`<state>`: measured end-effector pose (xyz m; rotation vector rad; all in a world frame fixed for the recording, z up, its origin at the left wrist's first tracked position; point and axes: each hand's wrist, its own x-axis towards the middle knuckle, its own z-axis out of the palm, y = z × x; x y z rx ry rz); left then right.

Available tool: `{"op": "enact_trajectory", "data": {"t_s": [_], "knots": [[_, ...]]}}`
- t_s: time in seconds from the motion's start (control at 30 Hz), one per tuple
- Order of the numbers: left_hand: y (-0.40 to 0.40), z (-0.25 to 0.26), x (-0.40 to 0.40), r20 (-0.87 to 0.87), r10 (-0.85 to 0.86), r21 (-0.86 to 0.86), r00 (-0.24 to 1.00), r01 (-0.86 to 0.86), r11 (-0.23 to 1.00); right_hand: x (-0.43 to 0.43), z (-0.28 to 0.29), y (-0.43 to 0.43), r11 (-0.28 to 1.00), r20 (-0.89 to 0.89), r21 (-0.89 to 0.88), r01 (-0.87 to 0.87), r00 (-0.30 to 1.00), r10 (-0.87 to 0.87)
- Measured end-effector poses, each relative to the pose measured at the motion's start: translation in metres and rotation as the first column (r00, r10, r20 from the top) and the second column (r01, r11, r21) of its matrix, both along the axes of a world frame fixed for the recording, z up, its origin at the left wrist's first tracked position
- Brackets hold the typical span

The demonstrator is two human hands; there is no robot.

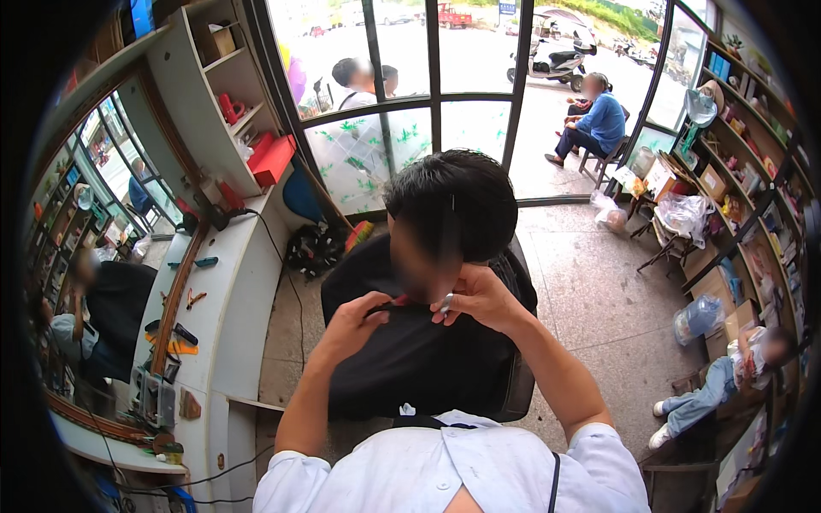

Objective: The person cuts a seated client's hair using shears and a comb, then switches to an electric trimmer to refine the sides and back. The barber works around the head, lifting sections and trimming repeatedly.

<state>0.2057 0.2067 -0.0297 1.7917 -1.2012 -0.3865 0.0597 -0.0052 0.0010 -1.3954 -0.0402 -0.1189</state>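
A seated person with short black hair (pixel 458 186) is in front of me, draped in a black barber's cape (pixel 410 365). My left hand (pixel 354 324) pinches a thin dark tool (pixel 380 308) beside the person's chin. A reddish part shows near the tool's far end; its exact kind is unclear. Close against the jaw on the other side is my right hand (pixel 481 295), its fingers bent. Something small and silver (pixel 446 302) shows at these fingers, either a ring or a metal tool. The person's chin lies between my two hands.
Along the left runs a white counter (pixel 224 282) with hair clips, combs and a corded hair dryer (pixel 221 217) under a mirror (pixel 96 269). A broom (pixel 359 236) and dark hair clippings (pixel 314 247) are on the floor. Another person (pixel 712 385) sits at right by shelves.
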Motion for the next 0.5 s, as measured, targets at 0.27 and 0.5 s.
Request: {"op": "enact_trajectory", "data": {"t_s": [0.27, 0.5], "knots": [[0.014, 0.006, 0.022, -0.315, -0.039, -0.318, 0.948, -0.067, 0.946, -0.008, -0.005, -0.009, 0.994, 0.053, 0.062, -0.093, 0.995, 0.089], [-0.039, 0.016, 0.009, -0.291, -0.036, -0.446, 0.956, -0.102, 0.889, -0.012, -0.003, -0.010, 0.992, 0.055, 0.070, -0.105, 0.993, 0.101]]}}
